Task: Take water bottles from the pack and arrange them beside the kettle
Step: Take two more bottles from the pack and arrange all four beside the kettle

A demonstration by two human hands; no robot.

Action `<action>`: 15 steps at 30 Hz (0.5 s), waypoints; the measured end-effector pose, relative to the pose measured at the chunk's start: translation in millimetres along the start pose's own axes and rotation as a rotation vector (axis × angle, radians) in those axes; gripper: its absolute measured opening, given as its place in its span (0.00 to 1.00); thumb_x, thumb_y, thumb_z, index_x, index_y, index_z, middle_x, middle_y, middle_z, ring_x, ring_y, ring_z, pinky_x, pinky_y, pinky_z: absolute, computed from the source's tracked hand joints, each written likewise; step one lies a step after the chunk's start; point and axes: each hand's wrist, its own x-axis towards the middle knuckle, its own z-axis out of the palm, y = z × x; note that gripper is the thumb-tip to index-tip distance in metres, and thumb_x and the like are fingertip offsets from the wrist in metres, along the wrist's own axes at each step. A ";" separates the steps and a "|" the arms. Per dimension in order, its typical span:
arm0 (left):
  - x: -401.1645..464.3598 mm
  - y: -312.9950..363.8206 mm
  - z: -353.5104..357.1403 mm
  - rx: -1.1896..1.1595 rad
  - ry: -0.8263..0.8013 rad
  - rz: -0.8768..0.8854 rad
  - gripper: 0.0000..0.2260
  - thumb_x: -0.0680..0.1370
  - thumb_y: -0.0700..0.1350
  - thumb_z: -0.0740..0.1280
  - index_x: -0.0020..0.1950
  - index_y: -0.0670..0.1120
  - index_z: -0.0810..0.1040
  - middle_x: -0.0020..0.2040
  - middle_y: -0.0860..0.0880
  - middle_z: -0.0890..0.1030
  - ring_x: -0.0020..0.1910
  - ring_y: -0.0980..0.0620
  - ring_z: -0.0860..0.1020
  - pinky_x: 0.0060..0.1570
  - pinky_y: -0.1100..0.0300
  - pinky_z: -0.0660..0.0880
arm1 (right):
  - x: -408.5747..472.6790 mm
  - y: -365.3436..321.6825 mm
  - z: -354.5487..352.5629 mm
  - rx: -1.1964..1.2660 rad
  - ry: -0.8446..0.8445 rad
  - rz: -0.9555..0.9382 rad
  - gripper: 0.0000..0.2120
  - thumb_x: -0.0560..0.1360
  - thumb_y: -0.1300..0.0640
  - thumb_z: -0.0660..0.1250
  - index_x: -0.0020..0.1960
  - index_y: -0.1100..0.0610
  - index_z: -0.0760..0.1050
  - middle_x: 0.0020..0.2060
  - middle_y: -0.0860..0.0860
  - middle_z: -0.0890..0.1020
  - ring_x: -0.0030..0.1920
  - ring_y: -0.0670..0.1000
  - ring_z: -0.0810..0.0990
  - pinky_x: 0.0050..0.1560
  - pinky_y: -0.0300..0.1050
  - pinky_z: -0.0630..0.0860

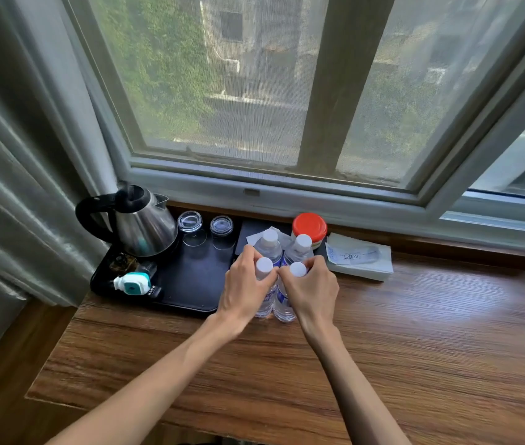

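Note:
Several clear water bottles with white caps stand upright in a tight cluster on the wooden table (415, 332), just right of the black tray (190, 293). My left hand (245, 290) wraps the near-left bottle (265, 266) below its cap. My right hand (310, 289) wraps the near-right bottle (297, 270) the same way. Two more bottles (269, 242) (302, 244) stand right behind them, untouched. The steel kettle (145, 223) with a black handle sits at the tray's back left corner. No pack is in view.
Two upturned glasses (189, 221) (221, 225) stand on the tray beside the kettle, with a teal-and-white gadget (132, 283) at its front left. A red-lidded jar (309, 227) and a folded white cloth (359, 256) lie right of the bottles. Window and curtain bound the back and left.

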 end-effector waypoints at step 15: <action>-18.0 -49.0 5.6 0.027 -0.169 -0.051 0.35 0.60 0.62 0.79 0.61 0.53 0.69 0.50 0.56 0.74 0.46 0.56 0.77 0.45 0.57 0.77 | -33.0 51.9 5.7 -0.048 -0.122 -0.068 0.34 0.66 0.41 0.74 0.67 0.50 0.66 0.57 0.50 0.72 0.52 0.55 0.80 0.47 0.50 0.78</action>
